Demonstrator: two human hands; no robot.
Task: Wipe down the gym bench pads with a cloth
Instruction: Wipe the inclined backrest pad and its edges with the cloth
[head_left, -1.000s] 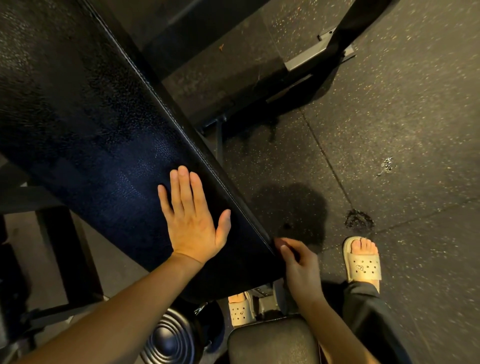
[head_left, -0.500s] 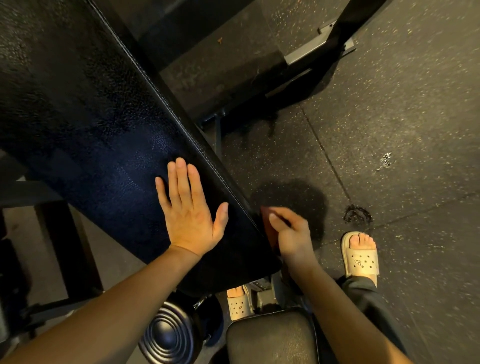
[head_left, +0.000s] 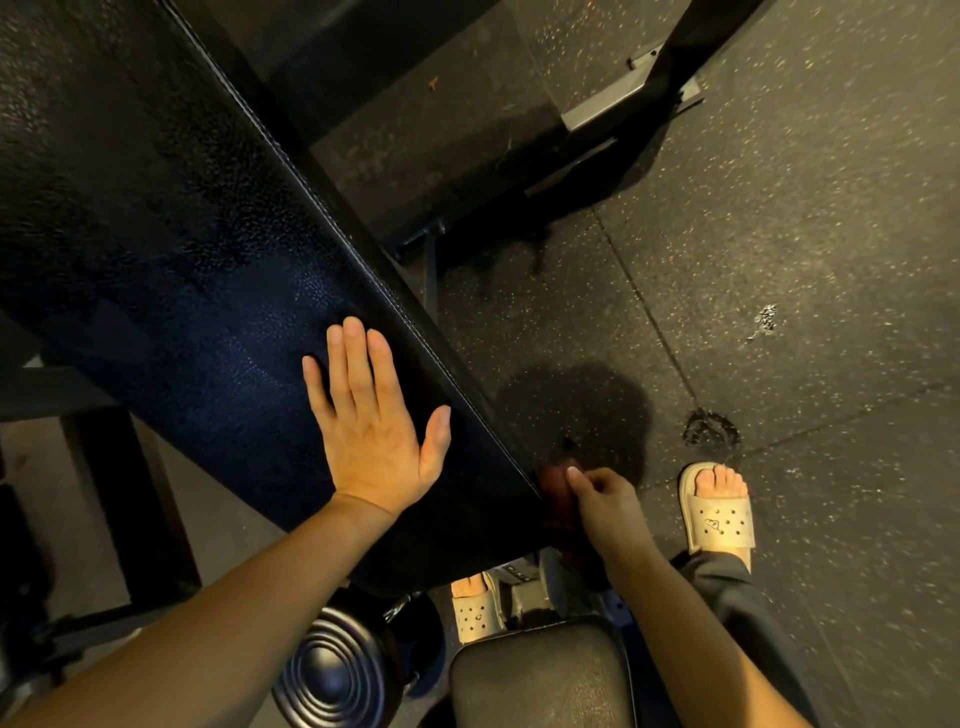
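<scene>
Cloth (head_left: 557, 486): reddish-brown, small and bunched. It is sitting at the near right corner of the back pad (head_left: 208, 270), against the pad's right side edge. Only a scrap is showing; the rest is hiding behind the right hand (head_left: 605, 500) and in shadow.

Handling, judged: the cloth is looking light, soft and limp, so it is likely to crumple and slip out of a loose hold. The best grip is probably a wad gathered under the fingertips, with the thumb behind and a flat face turned to the vinyl. The pad is looking firm, with a pebbled, glossy skin, so the cloth should be gliding on it and will need pressure, not pull.

Fingers: the right hand is curling its fingers and thumb round the cloth and pinching it to the pad edge. The left hand (head_left: 371, 441) is lying palm down on the pad top near its near end, fingers straight and close together, thumb spread. It is holding nothing and is probably bracing the bench.

Change: half a second ago the right hand was farther up the side edge, with its fingers laid longer over the cloth. Now it is sitting nearer, at the corner, with the fingers more curled. A full second ago it was also low at the corner, so this is reading as a short back-and-forth stroke along the edge. The left hand is staying almost where it was.
</scene>
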